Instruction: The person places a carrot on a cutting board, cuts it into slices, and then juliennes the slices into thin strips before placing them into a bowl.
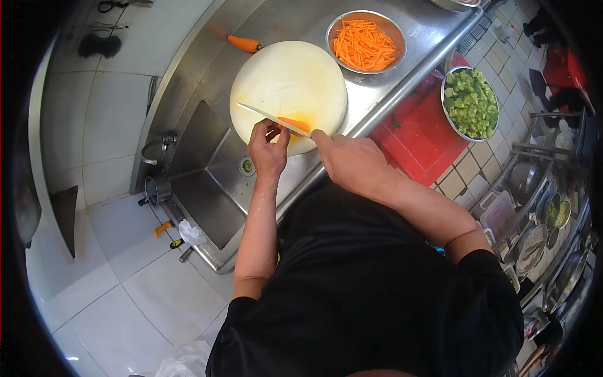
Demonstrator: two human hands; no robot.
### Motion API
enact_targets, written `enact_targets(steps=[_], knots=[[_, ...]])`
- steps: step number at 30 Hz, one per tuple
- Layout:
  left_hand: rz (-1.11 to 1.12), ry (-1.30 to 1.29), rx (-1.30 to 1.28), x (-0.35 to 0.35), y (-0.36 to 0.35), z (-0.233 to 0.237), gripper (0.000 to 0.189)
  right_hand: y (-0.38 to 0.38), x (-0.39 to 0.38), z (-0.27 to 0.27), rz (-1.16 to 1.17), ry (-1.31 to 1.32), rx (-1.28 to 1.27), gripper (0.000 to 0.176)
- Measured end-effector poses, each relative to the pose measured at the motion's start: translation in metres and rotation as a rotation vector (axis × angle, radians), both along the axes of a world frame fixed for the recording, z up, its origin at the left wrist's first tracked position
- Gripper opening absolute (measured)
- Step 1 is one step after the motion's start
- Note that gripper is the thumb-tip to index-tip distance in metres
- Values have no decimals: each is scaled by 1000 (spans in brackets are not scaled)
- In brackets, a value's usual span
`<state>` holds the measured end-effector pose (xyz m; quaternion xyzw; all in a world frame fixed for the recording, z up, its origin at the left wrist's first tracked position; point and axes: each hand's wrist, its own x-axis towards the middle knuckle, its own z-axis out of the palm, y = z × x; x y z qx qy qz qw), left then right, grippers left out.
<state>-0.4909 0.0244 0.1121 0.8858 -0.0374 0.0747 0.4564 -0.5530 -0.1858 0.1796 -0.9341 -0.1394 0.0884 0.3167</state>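
Observation:
On the round white cutting board (289,69), a piece of carrot (295,124) lies near the front edge. A knife (267,114) crosses the board on a slant, its blade pointing to the upper left. My right hand (352,160) is closed around the knife's handle, which it mostly hides. With fingers curled, my left hand (269,151) presses on the carrot right beside the blade. Part of the carrot is hidden behind blade and fingers. A whole carrot (244,44) rests on the steel counter behind the board.
A steel bowl of carrot strips (366,44) stands behind the board to the right. Chopped green vegetables fill another bowl (470,103) beside a red surface (418,135). At left are a sink basin (204,176) and faucet (160,146). Shelves with pans (526,179) line the right.

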Motion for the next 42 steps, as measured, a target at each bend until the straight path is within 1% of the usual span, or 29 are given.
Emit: enact_targets(steps=[2,5,10,20,25,27,29,32,35,37,42], knots=[[-5,9,-11,0,1,-2,27,1,0,0,-5,-23,-3,18],[-10,-4,-27,1,2,-5,26,0,-1,-1,-8,-53,17,17],[-14,24,-83,0,4,-6,25,1,4,0,46,31,-13,20],[-18,53,-73,0,7,-4,27,3,14,4,81,101,-16,17],[-3,61,-8,1,5,1,28,6,16,1,70,83,-4,17],[-10,52,-5,-1,3,1,28,7,18,-2,65,79,-8,18],[-19,42,0,-2,3,0,28,7,23,-9,82,138,-7,18],[-13,61,-48,-2,6,-5,31,4,25,-12,91,136,26,20],[-20,80,-11,-3,3,-2,30,4,26,-13,94,160,22,21],[-29,74,-97,-4,3,-4,30,5,28,-20,84,169,28,21],[-39,87,-114,-4,2,-5,29,5,31,-34,76,214,11,20]])
